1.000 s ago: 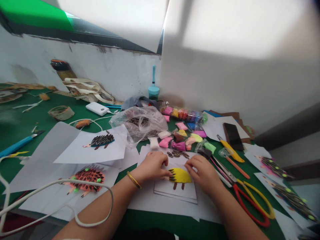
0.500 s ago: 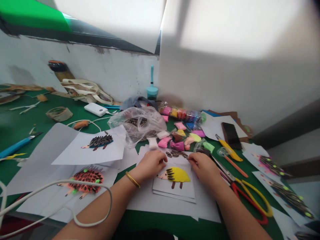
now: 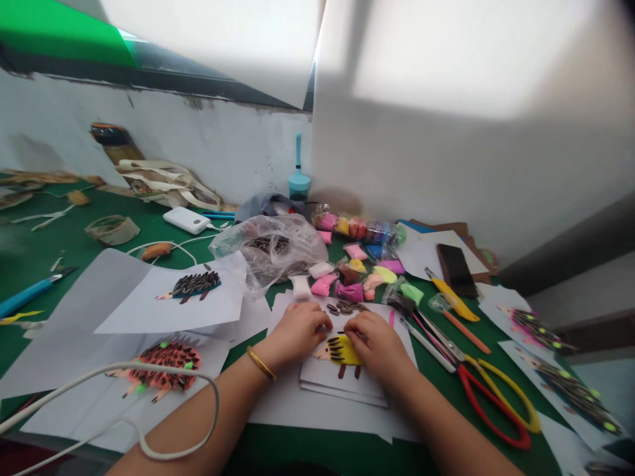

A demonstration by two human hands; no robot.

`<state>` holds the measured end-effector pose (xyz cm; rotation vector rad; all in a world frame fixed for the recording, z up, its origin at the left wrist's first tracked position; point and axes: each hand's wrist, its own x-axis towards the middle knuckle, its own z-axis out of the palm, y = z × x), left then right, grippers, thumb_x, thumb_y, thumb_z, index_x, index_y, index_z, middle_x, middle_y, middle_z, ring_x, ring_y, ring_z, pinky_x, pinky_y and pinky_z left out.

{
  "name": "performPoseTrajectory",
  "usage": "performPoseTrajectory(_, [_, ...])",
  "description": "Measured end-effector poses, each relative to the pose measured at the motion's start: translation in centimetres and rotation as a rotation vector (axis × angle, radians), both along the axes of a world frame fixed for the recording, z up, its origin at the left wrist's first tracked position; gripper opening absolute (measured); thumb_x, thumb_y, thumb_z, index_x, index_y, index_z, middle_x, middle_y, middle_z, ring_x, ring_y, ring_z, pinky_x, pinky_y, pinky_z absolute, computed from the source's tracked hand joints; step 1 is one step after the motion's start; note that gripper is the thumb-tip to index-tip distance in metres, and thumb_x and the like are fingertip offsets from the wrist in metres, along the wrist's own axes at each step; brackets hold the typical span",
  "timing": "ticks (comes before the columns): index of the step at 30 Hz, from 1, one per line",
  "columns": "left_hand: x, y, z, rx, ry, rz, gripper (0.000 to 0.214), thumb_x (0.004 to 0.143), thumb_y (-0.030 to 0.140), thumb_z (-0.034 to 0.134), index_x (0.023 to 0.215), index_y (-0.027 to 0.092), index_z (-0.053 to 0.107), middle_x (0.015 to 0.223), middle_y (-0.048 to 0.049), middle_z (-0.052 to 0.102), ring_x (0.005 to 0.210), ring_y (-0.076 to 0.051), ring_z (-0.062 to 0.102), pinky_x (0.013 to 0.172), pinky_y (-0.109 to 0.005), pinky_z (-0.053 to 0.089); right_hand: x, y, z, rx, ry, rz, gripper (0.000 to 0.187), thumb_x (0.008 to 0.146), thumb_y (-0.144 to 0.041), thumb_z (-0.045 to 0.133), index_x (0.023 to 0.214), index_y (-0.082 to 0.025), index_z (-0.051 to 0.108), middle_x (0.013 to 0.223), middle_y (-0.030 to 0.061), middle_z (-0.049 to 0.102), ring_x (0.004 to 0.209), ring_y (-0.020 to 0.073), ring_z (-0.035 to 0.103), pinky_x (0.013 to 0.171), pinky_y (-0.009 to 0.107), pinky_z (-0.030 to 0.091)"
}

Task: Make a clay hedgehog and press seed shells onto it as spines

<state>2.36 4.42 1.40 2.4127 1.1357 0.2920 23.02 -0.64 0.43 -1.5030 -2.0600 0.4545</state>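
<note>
A yellow clay hedgehog (image 3: 350,356) with a pale snout, brown legs and a few dark seeds on its back lies on a small stack of white paper (image 3: 317,377). Over its upper edge is my right hand (image 3: 380,342), thumb and fingers pinched on a sunflower seed (image 3: 341,332); this hand covers the hedgehog's rear. My left hand (image 3: 303,330) rests at the paper's upper left with its fingers curled together, and whatever they may hold is hidden. Just beyond both hands lies a small pile of loose sunflower seeds (image 3: 343,309).
Behind are a plastic bag of seeds (image 3: 268,246) and several colored clay packets (image 3: 350,291). Scissors (image 3: 501,403), a yellow cutter (image 3: 454,297) and a phone (image 3: 455,270) lie right. Finished hedgehog sheets (image 3: 133,317) and a white cable (image 3: 215,403) are left.
My right hand has moved left and toward me, from the seed pile to above the yellow hedgehog, with a seed between its fingers. My left hand has stayed nearly in place.
</note>
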Motion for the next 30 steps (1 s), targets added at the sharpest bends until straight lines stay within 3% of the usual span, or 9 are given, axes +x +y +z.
performPoseTrajectory(17, [-0.06,0.15,-0.15,0.004,-0.013,0.004,0.005,0.081,0.025,0.068,0.086,0.024,0.068,0.093,-0.0003,0.065,0.098,-0.019,0.058,0.087,-0.034,0.035,-0.48,-0.04,-0.47,0.031,-0.119,0.009,0.012,0.087,-0.015,0.055,0.084,-0.020,0.065,0.085,0.0041,0.062,0.087,0.0206,0.055,0.078,0.032,0.040])
performPoseTrajectory(30, [-0.04,0.29,-0.45,0.008,-0.015,0.013,0.011,0.078,0.029,0.072,0.085,0.023,0.066,0.092,-0.0001,0.064,0.099,-0.020,0.057,0.086,-0.034,0.034,-0.74,-0.28,-0.31,0.012,-0.125,0.007,0.012,0.089,-0.016,0.055,0.085,-0.020,0.065,0.086,0.0037,0.062,0.088,0.0204,0.054,0.079,0.032,0.040])
